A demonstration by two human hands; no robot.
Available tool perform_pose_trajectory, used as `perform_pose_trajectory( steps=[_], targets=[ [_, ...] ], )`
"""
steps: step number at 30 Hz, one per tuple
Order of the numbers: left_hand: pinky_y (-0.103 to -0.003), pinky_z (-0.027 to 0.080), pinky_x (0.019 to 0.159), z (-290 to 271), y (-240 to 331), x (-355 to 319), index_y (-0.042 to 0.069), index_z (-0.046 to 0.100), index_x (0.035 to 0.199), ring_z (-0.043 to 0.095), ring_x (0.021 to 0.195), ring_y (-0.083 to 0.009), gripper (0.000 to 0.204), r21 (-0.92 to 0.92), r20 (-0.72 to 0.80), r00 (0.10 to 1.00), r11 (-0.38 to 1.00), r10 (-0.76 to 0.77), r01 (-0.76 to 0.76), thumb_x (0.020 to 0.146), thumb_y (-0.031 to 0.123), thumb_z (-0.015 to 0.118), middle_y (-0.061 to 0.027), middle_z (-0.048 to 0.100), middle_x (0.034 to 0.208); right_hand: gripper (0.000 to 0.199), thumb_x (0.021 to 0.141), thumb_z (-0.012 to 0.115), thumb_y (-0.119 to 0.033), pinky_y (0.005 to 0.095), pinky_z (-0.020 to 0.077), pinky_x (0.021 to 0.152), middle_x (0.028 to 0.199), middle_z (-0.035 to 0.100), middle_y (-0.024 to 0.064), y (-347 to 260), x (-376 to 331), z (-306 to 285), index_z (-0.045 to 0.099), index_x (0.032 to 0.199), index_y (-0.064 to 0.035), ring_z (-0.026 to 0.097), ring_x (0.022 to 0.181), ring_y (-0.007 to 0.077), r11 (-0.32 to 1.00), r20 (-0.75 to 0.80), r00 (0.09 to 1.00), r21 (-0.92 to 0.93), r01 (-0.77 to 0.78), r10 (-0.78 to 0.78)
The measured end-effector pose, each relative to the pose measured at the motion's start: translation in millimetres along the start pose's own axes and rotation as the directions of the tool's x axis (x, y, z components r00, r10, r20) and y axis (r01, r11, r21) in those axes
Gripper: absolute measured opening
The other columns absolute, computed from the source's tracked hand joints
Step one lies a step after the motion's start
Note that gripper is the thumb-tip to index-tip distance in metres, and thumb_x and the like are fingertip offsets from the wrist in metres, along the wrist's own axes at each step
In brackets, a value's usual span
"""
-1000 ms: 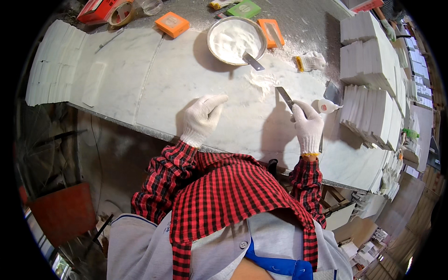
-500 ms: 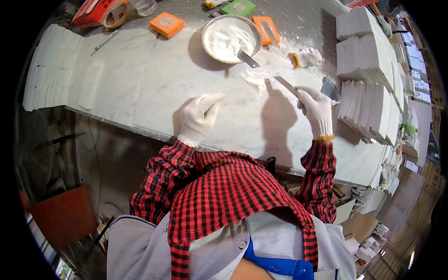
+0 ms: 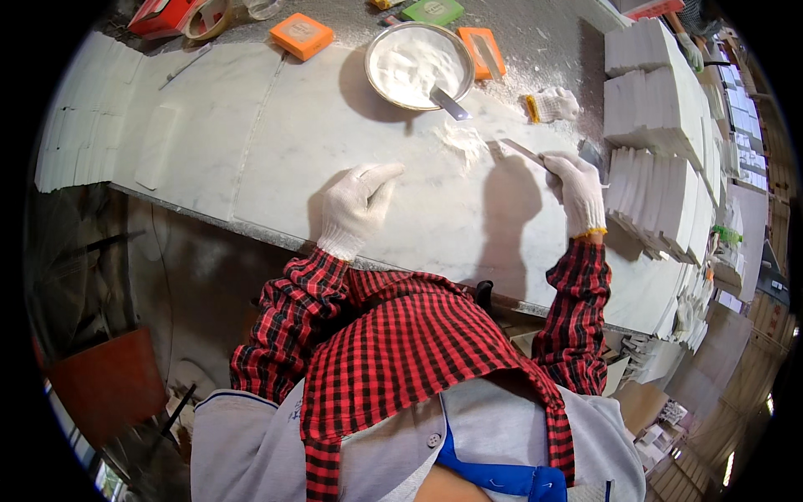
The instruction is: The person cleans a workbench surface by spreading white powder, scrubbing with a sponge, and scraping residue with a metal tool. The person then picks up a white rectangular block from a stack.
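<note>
Blade of thin grey metal [image 3: 524, 152] sits in my white-gloved right hand [image 3: 579, 186]; my left hand [image 3: 355, 205] curls narrowly, contents unclear.

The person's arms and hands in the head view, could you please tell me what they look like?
The left hand and right hand each wear a white knitted glove with a ribbed cuff; the right cuff ends in a yellow edge. The left sleeve and right sleeve are loose and checked in red and black.
</note>
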State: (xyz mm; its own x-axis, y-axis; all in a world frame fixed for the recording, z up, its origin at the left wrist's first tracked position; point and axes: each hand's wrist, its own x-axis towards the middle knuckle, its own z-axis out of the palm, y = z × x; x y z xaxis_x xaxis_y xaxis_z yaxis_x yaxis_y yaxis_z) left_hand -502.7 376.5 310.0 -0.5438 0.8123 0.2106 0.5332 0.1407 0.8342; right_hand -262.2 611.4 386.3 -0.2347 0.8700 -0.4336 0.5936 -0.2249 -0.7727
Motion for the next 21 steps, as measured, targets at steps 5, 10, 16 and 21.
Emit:
perform_pose_trajectory(
  steps=[5,10,16,21],
  targets=[
    [-0.028,0.059,0.079,3.3,-4.0,1.8,0.009,0.081,0.110,0.075,0.089,-0.0167,0.022,-0.032,-0.016,1.000,0.999,0.017,-0.017,0.092,-0.001,0.073,-0.0051,0.080,0.101,0.028,0.092,0.064,-0.018,0.0232,0.0388,0.051,0.067,0.064,0.0004,17.2,6.2,2.2,0.080,0.105,0.0013,0.051,0.054,0.0059,0.999,-0.018,0.999,-0.020,-0.035,0.035],
    [-0.029,0.059,0.081,-2.2,3.1,1.3,0.008,0.080,0.110,0.075,0.091,-0.0171,0.022,0.034,0.020,1.000,0.999,-0.011,0.011,0.091,-0.001,0.073,-0.0059,0.080,0.103,0.026,0.093,0.065,-0.018,0.0242,0.0380,0.049,0.067,0.063,0.0009,21.6,-30.4,-12.9,0.079,0.103,0.0019,0.050,0.052,0.0064,0.994,-0.053,0.994,0.052,-0.097,0.100],
    [-0.029,0.060,0.082,3.3,-3.6,1.8,0.009,0.080,0.108,0.076,0.092,-0.0181,0.019,-0.025,-0.012,0.999,0.999,0.037,-0.038,0.092,0.001,0.073,-0.0063,0.080,0.102,0.025,0.094,0.067,-0.017,0.0236,0.0394,0.051,0.069,0.064,0.0007,24.3,-18.0,3.8,0.079,0.105,0.0020,0.051,0.054,0.0070,0.997,-0.031,1.000,0.083,0.006,-0.004],
    [-0.029,0.059,0.084,-2.7,6.7,1.7,0.007,0.080,0.108,0.076,0.094,-0.0170,0.018,0.002,0.015,1.000,1.000,-0.017,0.017,0.092,0.001,0.073,-0.0062,0.080,0.104,0.025,0.095,0.065,-0.017,0.0225,0.0343,0.049,0.069,0.062,-0.0009,30.0,-39.3,-7.8,0.079,0.106,0.0016,0.050,0.054,0.0054,0.994,-0.026,0.994,0.031,-0.106,0.106]
  ],
)
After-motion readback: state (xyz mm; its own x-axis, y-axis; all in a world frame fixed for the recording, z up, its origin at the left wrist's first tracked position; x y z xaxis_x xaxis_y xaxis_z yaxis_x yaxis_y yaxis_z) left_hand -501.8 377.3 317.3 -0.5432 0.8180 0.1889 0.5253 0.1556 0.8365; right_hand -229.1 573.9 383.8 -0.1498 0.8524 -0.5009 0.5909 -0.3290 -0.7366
